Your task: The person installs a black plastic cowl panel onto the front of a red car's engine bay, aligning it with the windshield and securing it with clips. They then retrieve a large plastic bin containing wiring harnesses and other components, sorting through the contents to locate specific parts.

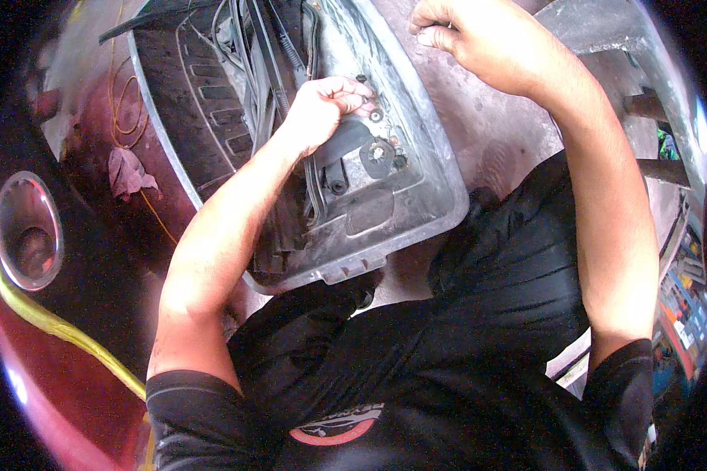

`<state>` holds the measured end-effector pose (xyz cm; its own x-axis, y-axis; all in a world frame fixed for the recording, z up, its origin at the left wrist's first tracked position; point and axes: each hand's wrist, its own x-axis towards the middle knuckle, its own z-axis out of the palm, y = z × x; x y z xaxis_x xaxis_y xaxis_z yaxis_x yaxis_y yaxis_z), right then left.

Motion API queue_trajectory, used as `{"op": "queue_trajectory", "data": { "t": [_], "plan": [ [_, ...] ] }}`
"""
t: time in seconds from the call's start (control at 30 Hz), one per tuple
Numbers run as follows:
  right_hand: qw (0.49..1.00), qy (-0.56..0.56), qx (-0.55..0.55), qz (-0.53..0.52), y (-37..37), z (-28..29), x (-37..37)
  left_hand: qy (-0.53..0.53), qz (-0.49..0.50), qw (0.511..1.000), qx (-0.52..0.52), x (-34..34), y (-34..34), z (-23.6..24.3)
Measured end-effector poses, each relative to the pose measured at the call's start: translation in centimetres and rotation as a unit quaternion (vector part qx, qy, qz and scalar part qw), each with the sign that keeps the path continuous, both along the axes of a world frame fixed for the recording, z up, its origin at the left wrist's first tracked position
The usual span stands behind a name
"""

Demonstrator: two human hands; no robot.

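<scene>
My left hand (328, 110) reaches into a grey plastic tub (440, 196), its fingers bent and drawn together over the loose parts. Right beside the fingertips lies a small dark round piece (375, 115) with a pale centre; whatever the fingers pinch is too small to name. Lower in the tub sits a larger dark part with a light round middle (378, 154), next to a short black cylinder (337, 182). Out past the tub's right rim, my right hand (452, 35) is raised with its fingers curled to the thumb. What it holds, if anything, stays hidden.
Long black trim strips (259, 86) fill the tub's middle. At left is a red car panel (63, 377) edged with yellow tape (71, 334). A crumpled pinkish cloth (130, 171) and an orange cord (159, 217) lie beyond. A worn grey frame (605, 27) stands at right.
</scene>
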<state>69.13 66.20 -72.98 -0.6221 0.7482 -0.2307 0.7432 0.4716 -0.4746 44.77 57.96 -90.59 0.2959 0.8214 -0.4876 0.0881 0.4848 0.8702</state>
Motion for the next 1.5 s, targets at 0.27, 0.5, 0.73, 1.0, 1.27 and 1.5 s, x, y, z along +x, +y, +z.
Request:
{"op": "queue_trajectory", "data": {
  "t": [0.27, 0.5, 0.73, 1.0, 1.27, 1.5],
  "plan": [
    [1.000, 0.018, 0.021, 0.005, 0.1, -0.8, 0.1, 0.058, -0.062, 0.996, 0.026, -0.4, 0.1, -0.7],
    [1.000, 0.024, 0.012, -0.001, 0.0, -1.5, 0.2, 0.483, -0.400, 0.714, 0.313, 1.6, -2.8, 0.1],
    [0.999, 0.034, 0.011, 0.003, -0.5, -2.2, 0.8, 0.497, -0.581, 0.574, 0.294, -0.4, -5.4, 0.4],
    [1.000, 0.005, -0.013, -0.011, -0.6, -0.9, -0.4, 0.534, -0.608, 0.529, 0.256, -1.7, -4.9, 1.7],
    [0.988, 0.072, 0.131, 0.044, -0.1, -5.5, -0.2, 0.596, -0.372, 0.597, 0.387, 0.4, -0.5, 1.0],
    [0.966, 0.210, 0.055, -0.138, -1.4, -2.9, -3.2, 0.547, 0.258, 0.769, 0.207, -4.0, 8.0, 5.8]
  ]
}}
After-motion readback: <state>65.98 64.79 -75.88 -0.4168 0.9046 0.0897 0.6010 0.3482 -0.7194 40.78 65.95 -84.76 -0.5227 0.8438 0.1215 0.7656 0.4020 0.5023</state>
